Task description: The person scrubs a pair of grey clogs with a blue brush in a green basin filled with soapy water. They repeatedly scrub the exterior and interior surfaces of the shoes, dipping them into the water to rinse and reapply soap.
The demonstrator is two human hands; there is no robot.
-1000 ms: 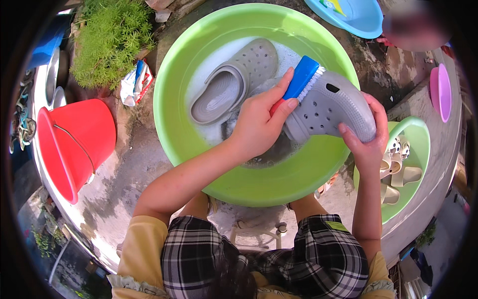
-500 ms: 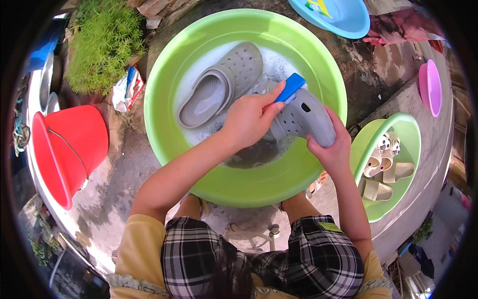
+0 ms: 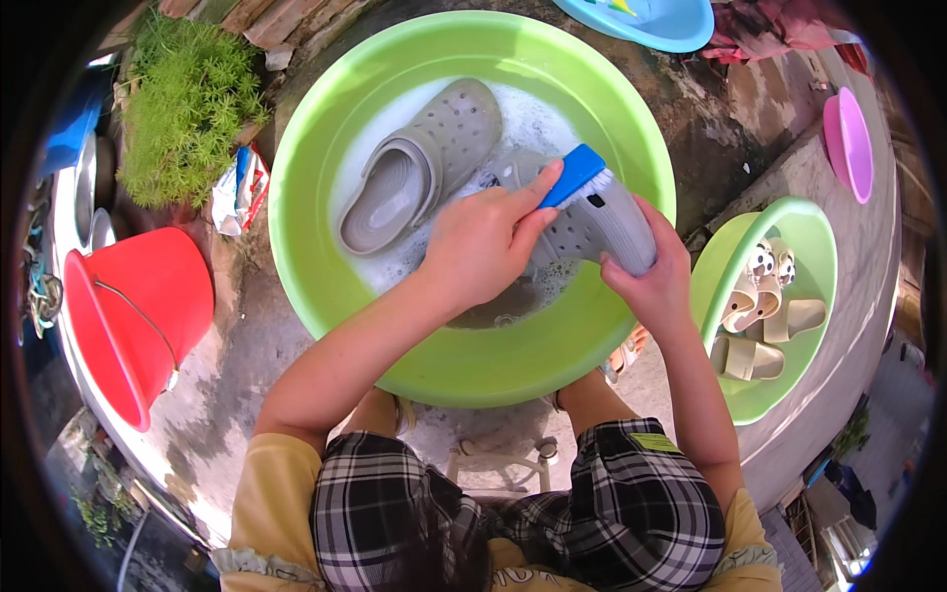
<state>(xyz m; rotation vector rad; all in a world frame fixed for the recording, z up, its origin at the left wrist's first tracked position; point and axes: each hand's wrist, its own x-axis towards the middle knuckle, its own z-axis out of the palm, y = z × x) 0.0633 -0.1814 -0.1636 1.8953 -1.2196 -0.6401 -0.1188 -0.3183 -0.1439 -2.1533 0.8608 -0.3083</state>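
My left hand (image 3: 480,242) grips a blue scrub brush (image 3: 578,174), its white bristles against the side of a grey clog (image 3: 621,225). That clog is held tilted over the basin by my right hand (image 3: 653,264), with fingers and thumb closed round one end. My left hand hides part of the clog. A second grey clog (image 3: 387,194) floats or rests in the suds at the left of the large green basin (image 3: 326,296). Foamy water (image 3: 538,123) surrounds it, darker toward the near side.
A red bucket (image 3: 148,316) lies tipped at the left. At the right, a smaller green basin (image 3: 824,326) holds several beige sandals (image 3: 794,320). A blue basin (image 3: 681,25), a pink basin (image 3: 848,148), a leafy plant (image 3: 192,109) and a crumpled packet (image 3: 240,192) stand around.
The brush has shifted slightly along the held clog's side, and its bristles now show. The whole view has moved a little; both hands keep their hold.
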